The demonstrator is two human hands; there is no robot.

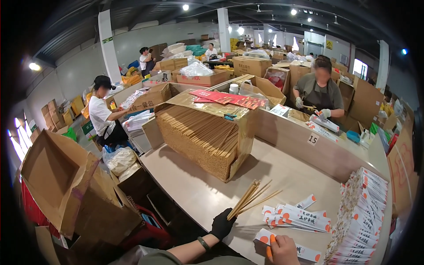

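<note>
My left hand [221,224], in a black glove, is closed round a small bunch of wooden chopsticks [251,198]. Their free ends fan out up and to the right over the table. Lower right, my right hand [282,251] wears orange finger covers and grips a white paper chopstick sleeve [308,253] with orange marks, just above the tabletop or on it; I cannot tell which. Beyond that hand lies a loose pile of similar sleeves [304,216]. A tall leaning stack of sleeves [360,221] stands at the table's right side.
An open carton [242,148] packed with chopsticks stands at the table's far side, red printed packets [227,98] on top. A low partition [304,141] runs behind. Empty-looking cartons [59,176] crowd the left. Co-workers [320,86] [104,112] handle items at nearby tables.
</note>
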